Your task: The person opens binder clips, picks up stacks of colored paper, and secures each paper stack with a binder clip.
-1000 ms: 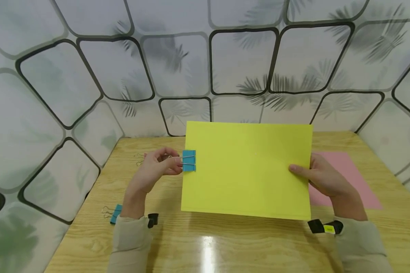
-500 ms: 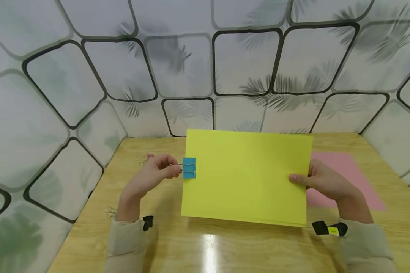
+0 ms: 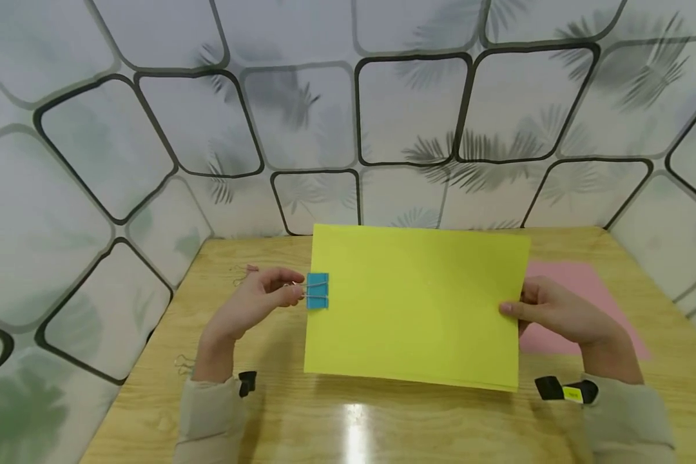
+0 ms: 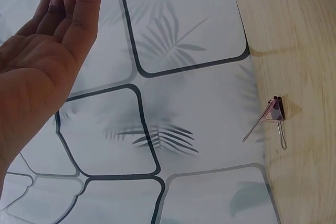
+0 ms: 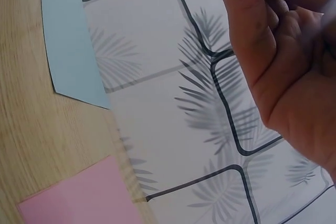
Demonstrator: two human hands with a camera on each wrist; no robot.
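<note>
Yellow paper sheets [image 3: 417,306] are held up over the table in the head view, with a blue binder clip [image 3: 318,291] on their left edge. My left hand [image 3: 254,301] pinches the clip's wire handles between thumb and fingers. At the right edge my right hand [image 3: 562,312] grips the sheets, thumb in front and the other fingers mostly behind. The left wrist view shows the left palm [image 4: 52,51] with a bit of wire at the fingertips; in the right wrist view the right hand [image 5: 294,61] has its fingers curled, the sheets barely discernible.
Pink paper [image 3: 577,309] lies on the table [image 3: 301,425] behind the right hand. A pink binder clip [image 4: 275,109] stands left of the left hand at the back. Wire handles [image 3: 183,365] show beside the left forearm. Light blue paper [image 5: 71,40] appears in the right wrist view. A patterned wall covering surrounds the table.
The yellow sheets and blue clip have come down slightly, both hands moving with them. The right hand has shifted a little to the right. The blue clip beside the left forearm is now mostly hidden.
</note>
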